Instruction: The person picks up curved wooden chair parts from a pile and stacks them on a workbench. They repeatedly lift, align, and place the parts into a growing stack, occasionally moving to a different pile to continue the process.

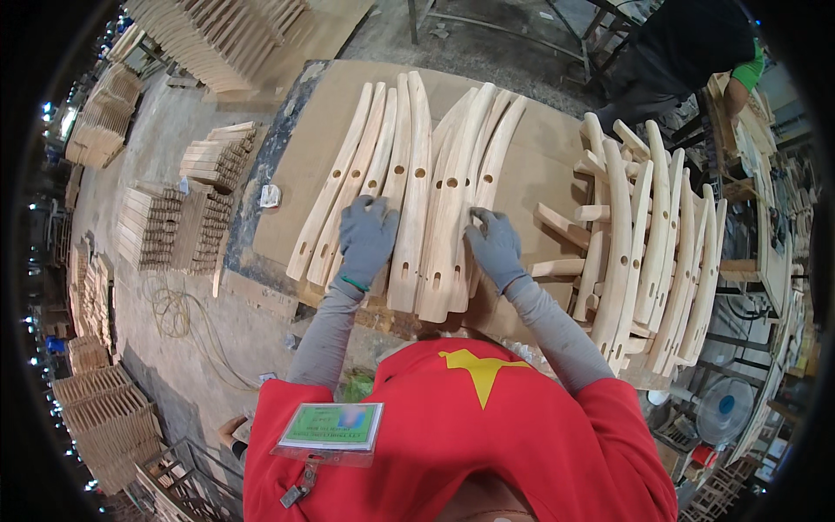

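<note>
Well, our cardboard-topped table point(557, 122) has room between the wooden stack point(619, 244) toward its right edge and our curved slats point(445, 217) midway; our left hand point(366, 237) and right hand point(496, 246) touch these, fingers bent; whether pinching, we cannot tell.

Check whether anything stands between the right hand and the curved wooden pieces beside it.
Nothing visible does: the right hand is at the right edge of the curved wooden pieces, against or very near them. The stack of wooden parts lies off to the right.
</note>
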